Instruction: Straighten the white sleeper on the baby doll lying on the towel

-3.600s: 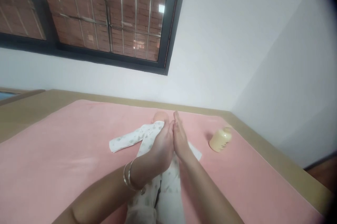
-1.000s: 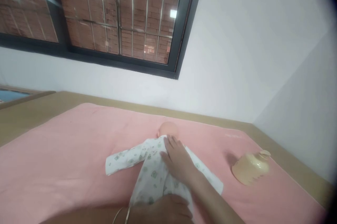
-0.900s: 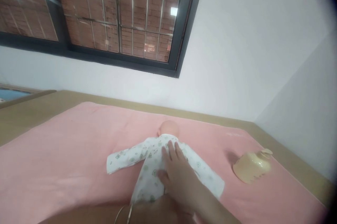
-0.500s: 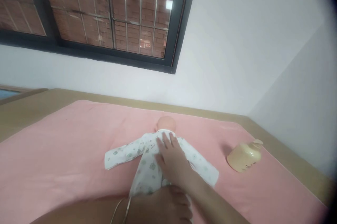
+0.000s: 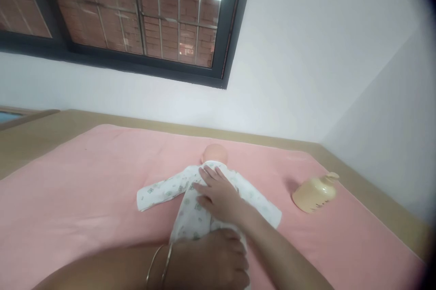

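The doll (image 5: pixel 189 206), dressed in a white printed suit, lay face up on the pink blanket (image 5: pixel 85 199), head toward the wall. The right hand (image 5: pixel 220 197) rested flat on its chest with fingers spread, gripping nothing. The left hand (image 5: pixel 211 265) covered the doll's legs, its grip undeterminable; a cream bottle (image 5: pixel 313 194) lay tipped well apart to the right.

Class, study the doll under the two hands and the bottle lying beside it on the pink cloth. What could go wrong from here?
1. The bottle lies on its side near the pink cloth's right edge, so it might roll off or leak.
2. The right hand lies flat on the doll, and a hard press could bunch its suit.
3. The bangles by the left hand may snag the fabric.
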`<action>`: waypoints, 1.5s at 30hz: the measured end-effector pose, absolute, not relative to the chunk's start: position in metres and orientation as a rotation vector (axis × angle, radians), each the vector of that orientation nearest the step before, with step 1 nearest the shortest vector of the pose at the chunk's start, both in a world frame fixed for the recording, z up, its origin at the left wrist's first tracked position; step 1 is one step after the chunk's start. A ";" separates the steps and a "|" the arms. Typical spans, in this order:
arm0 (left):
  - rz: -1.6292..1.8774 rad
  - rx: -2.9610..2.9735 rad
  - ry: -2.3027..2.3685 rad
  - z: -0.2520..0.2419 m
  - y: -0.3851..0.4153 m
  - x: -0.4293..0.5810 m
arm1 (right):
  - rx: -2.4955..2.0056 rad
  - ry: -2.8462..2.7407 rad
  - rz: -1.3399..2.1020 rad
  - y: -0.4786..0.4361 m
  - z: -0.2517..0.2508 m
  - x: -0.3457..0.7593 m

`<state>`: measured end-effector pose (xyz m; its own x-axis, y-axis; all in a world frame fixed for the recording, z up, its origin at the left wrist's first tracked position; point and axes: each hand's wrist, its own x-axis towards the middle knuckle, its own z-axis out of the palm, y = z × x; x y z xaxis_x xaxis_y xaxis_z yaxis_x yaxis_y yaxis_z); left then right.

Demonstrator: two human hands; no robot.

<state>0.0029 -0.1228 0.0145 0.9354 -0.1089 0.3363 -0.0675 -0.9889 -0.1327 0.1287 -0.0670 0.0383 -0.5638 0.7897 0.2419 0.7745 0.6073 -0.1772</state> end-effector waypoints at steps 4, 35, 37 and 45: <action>-0.488 -3.077 0.302 0.020 -0.120 0.002 | -1.457 -2.420 0.098 -0.054 0.038 0.135; -0.585 -3.215 0.363 0.003 -0.119 0.007 | -1.881 -2.113 0.005 -0.085 0.020 0.116; -0.561 -3.226 0.331 0.003 -0.119 0.007 | -1.692 -2.232 -0.061 -0.084 0.025 0.114; -0.644 -3.247 0.298 0.006 -0.120 0.008 | -1.531 -2.361 -0.058 -0.054 0.033 0.137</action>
<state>0.0078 -0.1202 0.0058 0.9096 -0.1386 0.3918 -0.2086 -0.9676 0.1420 0.1374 -0.0544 0.0331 -0.3707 0.8820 0.2910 0.8951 0.4228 -0.1413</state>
